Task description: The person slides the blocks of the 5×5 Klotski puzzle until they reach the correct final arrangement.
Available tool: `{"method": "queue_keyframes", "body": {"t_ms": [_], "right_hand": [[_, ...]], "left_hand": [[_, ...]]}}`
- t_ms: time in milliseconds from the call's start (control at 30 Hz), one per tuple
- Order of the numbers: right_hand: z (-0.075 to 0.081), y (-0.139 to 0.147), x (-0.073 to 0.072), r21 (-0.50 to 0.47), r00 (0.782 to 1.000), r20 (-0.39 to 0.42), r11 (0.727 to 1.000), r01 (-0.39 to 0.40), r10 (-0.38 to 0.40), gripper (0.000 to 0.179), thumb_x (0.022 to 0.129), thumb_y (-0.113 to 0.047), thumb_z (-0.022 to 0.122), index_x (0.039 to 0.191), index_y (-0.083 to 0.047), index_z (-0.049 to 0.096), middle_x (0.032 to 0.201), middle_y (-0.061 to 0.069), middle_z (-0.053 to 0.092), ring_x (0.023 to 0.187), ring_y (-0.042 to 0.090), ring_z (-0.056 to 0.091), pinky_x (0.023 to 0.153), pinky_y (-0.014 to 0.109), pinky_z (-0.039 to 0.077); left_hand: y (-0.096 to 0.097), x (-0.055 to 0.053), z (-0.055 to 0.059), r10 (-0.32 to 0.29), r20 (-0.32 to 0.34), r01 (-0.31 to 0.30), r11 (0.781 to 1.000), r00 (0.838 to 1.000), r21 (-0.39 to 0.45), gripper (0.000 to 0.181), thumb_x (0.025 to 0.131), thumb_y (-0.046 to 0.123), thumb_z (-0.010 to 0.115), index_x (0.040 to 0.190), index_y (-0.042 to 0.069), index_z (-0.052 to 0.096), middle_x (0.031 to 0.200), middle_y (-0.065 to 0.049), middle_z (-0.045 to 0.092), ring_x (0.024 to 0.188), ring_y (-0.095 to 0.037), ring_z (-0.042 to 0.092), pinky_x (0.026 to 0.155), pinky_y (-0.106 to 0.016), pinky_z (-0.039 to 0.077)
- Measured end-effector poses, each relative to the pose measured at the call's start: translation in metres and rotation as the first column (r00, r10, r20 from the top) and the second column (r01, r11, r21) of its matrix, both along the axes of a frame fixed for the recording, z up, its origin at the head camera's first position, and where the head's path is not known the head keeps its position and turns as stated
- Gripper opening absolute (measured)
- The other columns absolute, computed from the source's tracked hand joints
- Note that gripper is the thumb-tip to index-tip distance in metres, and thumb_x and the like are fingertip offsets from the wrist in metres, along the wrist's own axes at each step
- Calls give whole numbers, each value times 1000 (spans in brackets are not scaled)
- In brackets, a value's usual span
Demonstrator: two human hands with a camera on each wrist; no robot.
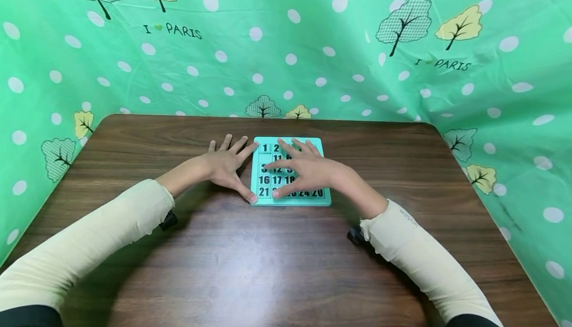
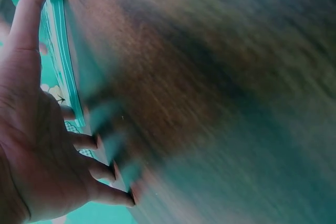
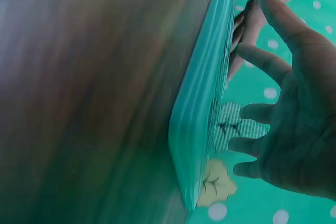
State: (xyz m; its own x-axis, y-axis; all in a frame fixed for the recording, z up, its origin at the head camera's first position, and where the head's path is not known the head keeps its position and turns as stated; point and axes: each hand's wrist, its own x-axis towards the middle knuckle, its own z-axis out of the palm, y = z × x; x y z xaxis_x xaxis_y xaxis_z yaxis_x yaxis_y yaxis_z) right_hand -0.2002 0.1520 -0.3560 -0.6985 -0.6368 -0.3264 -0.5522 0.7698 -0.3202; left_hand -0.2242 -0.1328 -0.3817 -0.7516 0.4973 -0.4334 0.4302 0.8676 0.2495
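Observation:
A teal sliding number puzzle [image 1: 270, 186] lies flat on the table, with black numerals on its square tiles. Along its left side my left hand [image 1: 223, 165] is spread wide, its thumb at the near corner and index fingertip at the far one. My right hand [image 1: 310, 170] is over the board with fingers and thumb spread, hiding many of the middle and right tiles. The right wrist view shows this hand [image 3: 299, 119] above the puzzle's thick edge [image 3: 197, 98], its palm apart from the board. In the left wrist view, the other fingertips [image 2: 131, 200] reach down beside the tabletop.
The brown wood-grain table [image 1: 232, 267] ends at a far edge just behind the puzzle. A green dotted cloth [image 1: 277, 19] with printed trees hangs behind and at both sides. Small black devices [image 1: 168, 220] sit beneath both pale sleeves at the wrists.

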Motion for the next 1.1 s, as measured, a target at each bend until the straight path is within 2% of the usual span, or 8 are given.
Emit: {"method": "queue_keyframes", "body": {"t_ms": [67, 200, 300, 433, 600, 833, 1000, 1100], "right_hand": [[0, -5, 1, 17, 1000, 0, 1000, 0, 0, 80, 99, -75, 74, 169, -43, 53, 193, 13, -2, 177, 53, -5, 138, 77, -5], [0, -11, -5, 76, 998, -41, 996, 55, -52, 81, 99, -78, 71, 171, -46, 49, 193, 11, -3, 178, 50, -5, 140, 74, -7], [0, -11, -9, 77, 996, -50, 995, 70, -67, 82, 100, -78, 69, 172, -47, 47, 193, 10, -3, 177, 51, -6, 139, 74, -8], [4, -1, -5, 22, 998, -22, 998, 60, -59, 76, 100, -76, 72, 166, -42, 58, 193, 11, 0, 177, 51, -5, 139, 75, -8], [9, 11, 6, 14, 999, -7, 999, 50, -50, 68, 98, -71, 78, 157, -38, 68, 192, 15, 5, 177, 53, -2, 138, 77, -6], [2, -2, 7, -14, 1000, 26, 1000, 5, -5, 75, 99, -72, 75, 166, -39, 58, 192, 15, 4, 176, 54, -1, 138, 78, -3], [2, 0, 0, 21, 997, -12, 997, 77, -77, 82, 100, -75, 72, 170, -36, 54, 193, 13, 0, 177, 51, -4, 140, 74, -6], [2, 5, -2, 43, 995, -7, 994, 99, -99, 85, 100, -76, 71, 171, -34, 52, 193, 13, -1, 177, 51, -5, 139, 75, -6]], "left_hand": [[0, 0, 0, 0, 1, 0, 1000, 1000, 6, 157, 71, 97, 81, 183, 33, -8, 192, -16, -11, 174, -55, -16, 132, -86, -4], [1, -1, -1, -8, 0, 8, 1000, 1000, -3, 158, 70, 100, 79, 183, 34, -10, 192, -16, -11, 174, -55, -16, 132, -87, -3], [2, -1, -1, -15, -2, 15, 1000, 1000, -16, 158, 70, 101, 77, 182, 34, -11, 192, -16, -10, 174, -55, -15, 132, -88, -2], [2, -1, -1, -14, -5, 14, 1000, 1000, -27, 158, 70, 100, 79, 182, 35, -11, 192, -15, -11, 174, -54, -16, 132, -87, -2], [0, 0, 0, -7, -13, 7, 999, 1000, -34, 159, 70, 99, 80, 183, 34, -10, 192, -15, -10, 175, -54, -14, 133, -87, 0], [0, 0, 1, -12, -3, 12, 999, 1000, -41, 159, 70, 99, 79, 183, 33, -11, 192, -17, -11, 174, -55, -14, 133, -87, 0], [2, 0, 0, -13, 0, 13, 999, 1000, -34, 159, 70, 99, 79, 182, 34, -12, 192, -16, -11, 174, -55, -15, 133, -87, -1], [2, 0, 1, -9, 7, 9, 999, 1000, -33, 160, 70, 98, 80, 182, 34, -13, 192, -16, -12, 174, -54, -17, 133, -86, -1]]}}
